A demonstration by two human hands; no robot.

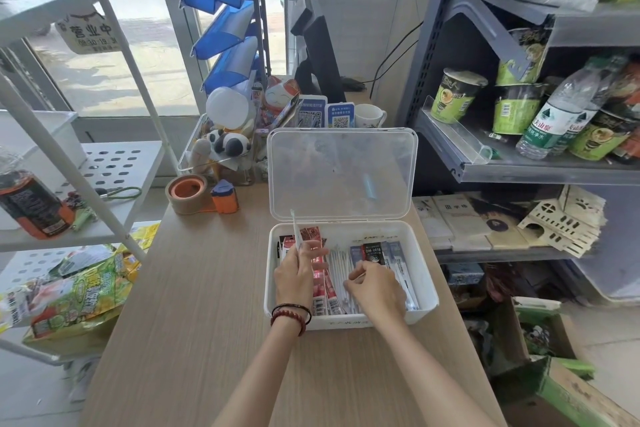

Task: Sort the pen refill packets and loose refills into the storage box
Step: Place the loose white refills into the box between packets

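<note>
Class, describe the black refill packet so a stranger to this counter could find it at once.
On the wooden counter sits a white storage box, lid open. Toward its far right lies the black packet, the only dark one, flanked by bluish packets.
</note>
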